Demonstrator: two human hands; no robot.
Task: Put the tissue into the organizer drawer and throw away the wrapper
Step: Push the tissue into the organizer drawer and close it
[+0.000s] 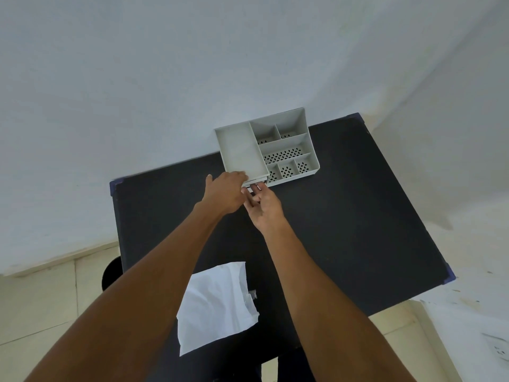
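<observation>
A white plastic organizer (286, 142) with several perforated compartments stands at the far edge of the black table (344, 216). Its drawer front (256, 181) shows at the near left corner, under the long tray. My left hand (225, 193) rests against the organizer's near left corner, fingers curled on its rim. My right hand (263, 206) is palm up just below the drawer front, with its fingertips touching the drawer edge. A white tissue pack in its wrapper (220, 304) lies on the table near me, between my forearms, touched by neither hand.
The table stands in a corner against white walls, with blue corner guards (447, 277). A dark round object (111, 272) sits on the tiled floor at the table's left. A wall socket (498, 346) shows at the lower right.
</observation>
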